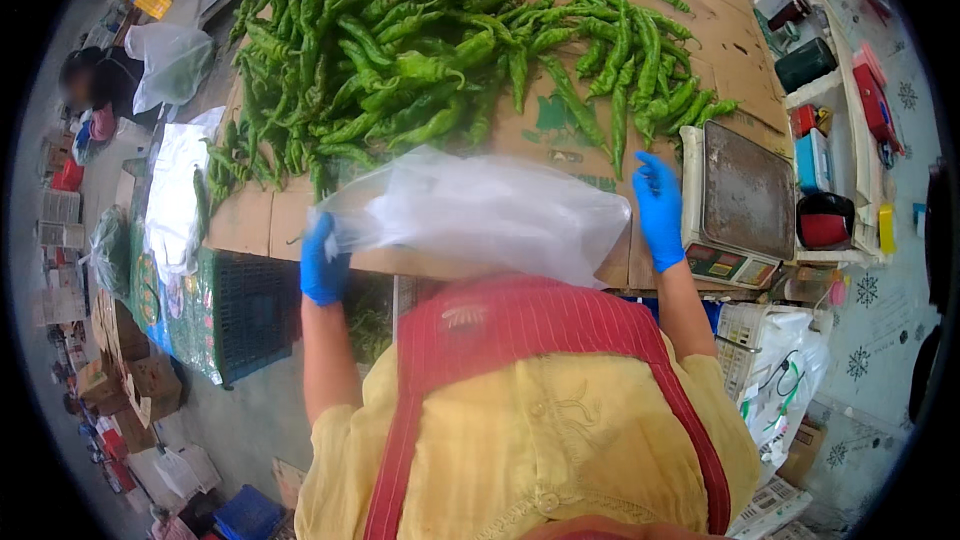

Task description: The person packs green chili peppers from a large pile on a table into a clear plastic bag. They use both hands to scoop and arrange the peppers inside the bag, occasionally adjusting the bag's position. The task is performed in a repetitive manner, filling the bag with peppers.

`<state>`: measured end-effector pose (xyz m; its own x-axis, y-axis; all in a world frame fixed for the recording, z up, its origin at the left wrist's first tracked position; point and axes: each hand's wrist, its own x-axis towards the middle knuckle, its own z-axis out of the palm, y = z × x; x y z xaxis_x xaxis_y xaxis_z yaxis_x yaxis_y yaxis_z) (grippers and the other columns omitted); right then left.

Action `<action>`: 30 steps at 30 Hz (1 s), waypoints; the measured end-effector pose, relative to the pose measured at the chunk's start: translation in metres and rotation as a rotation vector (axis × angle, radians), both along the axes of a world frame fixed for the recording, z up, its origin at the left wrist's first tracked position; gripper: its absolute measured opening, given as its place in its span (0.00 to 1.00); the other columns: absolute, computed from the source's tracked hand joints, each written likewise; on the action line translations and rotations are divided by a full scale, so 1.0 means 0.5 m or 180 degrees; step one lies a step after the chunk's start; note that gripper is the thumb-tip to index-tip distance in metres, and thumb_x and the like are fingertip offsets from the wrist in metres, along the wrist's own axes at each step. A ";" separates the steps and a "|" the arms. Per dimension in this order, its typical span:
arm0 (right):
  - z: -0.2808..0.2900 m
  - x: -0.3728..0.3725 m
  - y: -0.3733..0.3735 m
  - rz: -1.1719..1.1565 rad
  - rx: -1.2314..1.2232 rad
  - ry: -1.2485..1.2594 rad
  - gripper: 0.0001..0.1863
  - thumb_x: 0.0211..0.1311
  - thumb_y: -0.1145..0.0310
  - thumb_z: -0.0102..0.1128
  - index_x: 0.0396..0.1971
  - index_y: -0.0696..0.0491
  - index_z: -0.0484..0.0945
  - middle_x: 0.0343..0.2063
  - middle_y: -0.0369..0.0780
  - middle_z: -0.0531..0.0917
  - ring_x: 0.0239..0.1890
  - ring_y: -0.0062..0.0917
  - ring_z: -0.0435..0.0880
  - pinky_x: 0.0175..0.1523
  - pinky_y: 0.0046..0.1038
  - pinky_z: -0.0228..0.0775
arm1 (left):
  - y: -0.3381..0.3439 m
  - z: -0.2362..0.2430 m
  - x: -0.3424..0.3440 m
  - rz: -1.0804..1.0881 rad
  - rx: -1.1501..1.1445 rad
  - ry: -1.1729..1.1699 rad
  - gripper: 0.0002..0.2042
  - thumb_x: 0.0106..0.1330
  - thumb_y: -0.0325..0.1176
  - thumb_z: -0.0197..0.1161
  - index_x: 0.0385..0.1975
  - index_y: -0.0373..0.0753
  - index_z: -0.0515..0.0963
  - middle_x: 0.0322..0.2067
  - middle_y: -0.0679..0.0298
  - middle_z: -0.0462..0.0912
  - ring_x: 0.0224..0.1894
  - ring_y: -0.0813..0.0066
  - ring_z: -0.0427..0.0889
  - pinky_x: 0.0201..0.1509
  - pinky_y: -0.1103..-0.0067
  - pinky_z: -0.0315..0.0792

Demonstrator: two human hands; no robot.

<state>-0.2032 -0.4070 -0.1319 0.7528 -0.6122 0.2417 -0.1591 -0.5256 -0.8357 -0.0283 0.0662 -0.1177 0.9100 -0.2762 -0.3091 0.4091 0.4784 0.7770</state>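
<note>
Spanning the near edge of the cardboard (720, 20), a translucent plastic bag (490, 210) lies between my two gloved hands, in front of the heaped green peppers (400, 50). My left hand (325, 260) is closed on the bag's left end, pinching the film between thumb and fingers. My right hand (657, 210) is just beside the bag's right end, fingers loosely bent, with nothing visible in its grasp; whether glove and film touch, I cannot tell. By its look, the bag is very light, limp and slippery, blurred in places, and likely to cling or billow; a gathered edge or corner, pinched from both faces, offers the surest hold. The peppers appear light, smooth and fairly firm, apt to snap if bent; I would judge them best lifted by the handful around their middles. On writing: green printing (555, 120) marks the cardboard, partly covered by peppers; a coloured printed panel (725, 265) faces me below the plate of the scale (745, 190) at right. On the bag, I can make out no lettering.
</note>
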 end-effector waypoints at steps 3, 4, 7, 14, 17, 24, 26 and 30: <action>0.065 0.043 0.060 0.1519 0.2037 0.1248 0.16 0.67 0.62 0.52 0.52 0.49 0.74 0.34 0.41 0.79 0.32 0.24 0.79 0.35 0.26 0.72 | -0.072 -0.035 -0.038 -0.0414 -0.0442 0.0042 0.11 0.68 0.34 0.53 0.48 0.39 0.70 0.38 0.64 0.76 0.42 0.73 0.76 0.48 0.76 0.70; 0.058 0.093 0.119 0.1182 0.2204 0.2063 0.21 0.68 0.55 0.49 0.56 0.50 0.70 0.35 0.42 0.80 0.31 0.25 0.79 0.33 0.25 0.74 | -0.126 -0.013 -0.054 -0.0706 -0.0476 -0.0037 0.09 0.68 0.32 0.53 0.45 0.39 0.70 0.36 0.65 0.75 0.41 0.73 0.75 0.46 0.77 0.71; -0.092 0.122 0.144 0.1922 0.3077 0.1294 0.27 0.69 0.53 0.45 0.61 0.52 0.62 0.44 0.44 0.79 0.38 0.33 0.81 0.44 0.35 0.75 | -0.253 -0.006 -0.058 -0.1471 0.0847 -0.1366 0.14 0.62 0.29 0.58 0.47 0.38 0.70 0.39 0.61 0.77 0.42 0.68 0.77 0.46 0.75 0.72; 0.103 0.148 0.133 0.1377 0.2552 -0.1706 0.23 0.70 0.60 0.43 0.59 0.55 0.65 0.49 0.43 0.77 0.46 0.34 0.78 0.54 0.35 0.71 | -0.152 0.074 -0.037 -0.0077 0.0615 -0.0708 0.08 0.61 0.26 0.55 0.38 0.40 0.78 0.34 0.62 0.79 0.38 0.68 0.77 0.43 0.72 0.71; 0.139 0.117 0.007 0.0566 0.3158 -0.1941 0.22 0.70 0.62 0.43 0.59 0.56 0.65 0.49 0.43 0.76 0.48 0.32 0.77 0.56 0.33 0.69 | 0.029 -0.067 -0.001 0.0403 -0.0888 -0.0218 0.08 0.69 0.31 0.50 0.42 0.38 0.75 0.27 0.68 0.75 0.27 0.77 0.72 0.39 0.77 0.70; 0.185 0.116 0.079 0.0565 0.2770 -0.1452 0.20 0.70 0.68 0.43 0.58 0.58 0.67 0.50 0.42 0.76 0.51 0.28 0.75 0.59 0.29 0.66 | -0.030 0.041 -0.066 0.0173 0.4953 -0.2235 0.43 0.55 0.37 0.70 0.68 0.35 0.51 0.68 0.52 0.52 0.68 0.55 0.56 0.68 0.64 0.56; 0.185 0.131 0.138 0.1199 0.2052 -0.1289 0.19 0.69 0.70 0.45 0.57 0.59 0.67 0.50 0.42 0.75 0.52 0.28 0.74 0.60 0.29 0.66 | -0.108 0.143 -0.069 0.0169 0.2909 -0.2367 0.47 0.51 0.38 0.72 0.69 0.39 0.49 0.70 0.56 0.50 0.70 0.55 0.52 0.69 0.63 0.53; 0.177 0.156 0.218 0.2146 0.0104 -0.0879 0.20 0.64 0.74 0.50 0.55 0.59 0.70 0.52 0.45 0.76 0.54 0.32 0.74 0.61 0.29 0.64 | -0.294 0.202 -0.071 -0.0371 0.2856 -0.3371 0.46 0.48 0.28 0.69 0.69 0.43 0.51 0.69 0.58 0.51 0.70 0.55 0.52 0.70 0.62 0.52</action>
